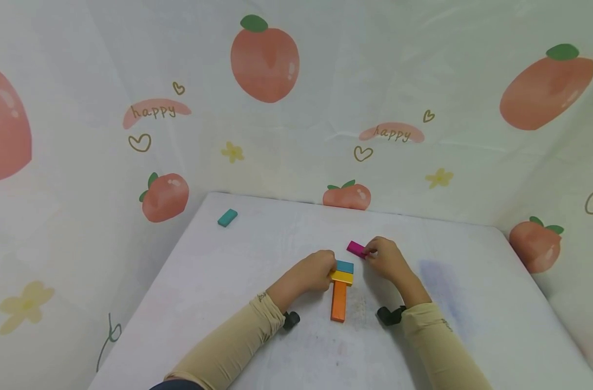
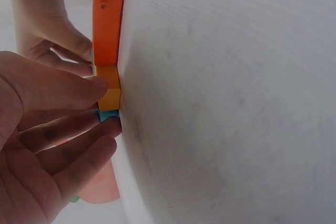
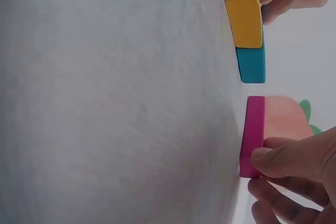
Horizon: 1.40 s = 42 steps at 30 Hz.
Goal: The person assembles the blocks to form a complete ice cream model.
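My right hand [image 1: 387,260] pinches one end of a magenta block [image 1: 356,248] between thumb and fingers. In the right wrist view that magenta block [image 3: 255,121] lies just beyond the blue one, with a small gap between them. At the middle of the table, an orange block [image 1: 339,303] runs lengthwise toward me. A yellow block [image 1: 342,278] sits crosswise against its far end, and a blue block [image 1: 346,266] lies alongside the yellow. My left hand [image 1: 317,271] holds their left ends: its thumb is on the yellow block [image 2: 110,98], its fingers by the blue block [image 2: 108,114].
A teal block [image 1: 227,218] lies alone near the far left corner of the white table [image 1: 179,303]. Behind the table hangs a pale cloth [image 1: 316,135] printed with peaches. Black wrist cameras [image 1: 390,316] sit under both wrists, close over the tabletop.
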Available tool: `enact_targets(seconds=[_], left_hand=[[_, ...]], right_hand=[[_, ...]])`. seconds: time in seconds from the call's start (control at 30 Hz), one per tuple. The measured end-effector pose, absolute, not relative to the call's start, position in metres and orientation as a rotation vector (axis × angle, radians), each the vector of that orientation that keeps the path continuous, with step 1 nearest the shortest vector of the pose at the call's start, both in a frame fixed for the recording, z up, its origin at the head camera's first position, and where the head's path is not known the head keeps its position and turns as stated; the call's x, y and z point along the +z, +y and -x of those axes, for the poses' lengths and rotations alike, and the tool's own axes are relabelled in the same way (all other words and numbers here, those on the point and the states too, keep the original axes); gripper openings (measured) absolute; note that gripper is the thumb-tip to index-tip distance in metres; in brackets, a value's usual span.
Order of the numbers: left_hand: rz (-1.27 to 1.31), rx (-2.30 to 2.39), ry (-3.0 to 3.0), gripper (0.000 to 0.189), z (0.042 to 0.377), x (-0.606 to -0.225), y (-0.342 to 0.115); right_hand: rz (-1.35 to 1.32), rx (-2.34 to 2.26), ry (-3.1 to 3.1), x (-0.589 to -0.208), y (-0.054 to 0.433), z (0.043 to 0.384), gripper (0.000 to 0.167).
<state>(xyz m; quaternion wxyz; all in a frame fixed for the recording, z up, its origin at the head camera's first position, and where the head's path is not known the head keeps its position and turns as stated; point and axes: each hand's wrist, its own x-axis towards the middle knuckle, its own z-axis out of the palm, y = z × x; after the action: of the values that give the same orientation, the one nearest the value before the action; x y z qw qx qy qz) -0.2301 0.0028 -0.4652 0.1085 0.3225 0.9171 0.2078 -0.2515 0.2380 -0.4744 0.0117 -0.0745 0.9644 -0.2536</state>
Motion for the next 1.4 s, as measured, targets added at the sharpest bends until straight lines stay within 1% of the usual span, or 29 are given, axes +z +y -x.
enact_targets(seconds=[0.43, 0.73, 1.03, 1.4], left_hand=[[-0.975, 0.613, 2.702, 0.017, 0.231, -0.467, 0.002], [-0.998, 0.613, 2.701, 0.017, 0.232, -0.466, 0.002], [-1.0, 0.609, 2.697, 0.015, 0.232, -0.464, 0.001], [-0.991, 0.622, 2.699, 0.016, 0.231, -0.465, 0.001]], right_hand=[[0.243, -0.78, 2.979, -0.47, 0.23, 0.249, 0.011], [0.25, -0.779, 2.966, -0.468, 0.224, 0.249, 0.013], [0.375, -0.806, 2.977, -0.469, 0.221, 0.247, 0.014], [0.349, -0.823, 2.937, -0.472, 0.217, 0.248, 0.016]])
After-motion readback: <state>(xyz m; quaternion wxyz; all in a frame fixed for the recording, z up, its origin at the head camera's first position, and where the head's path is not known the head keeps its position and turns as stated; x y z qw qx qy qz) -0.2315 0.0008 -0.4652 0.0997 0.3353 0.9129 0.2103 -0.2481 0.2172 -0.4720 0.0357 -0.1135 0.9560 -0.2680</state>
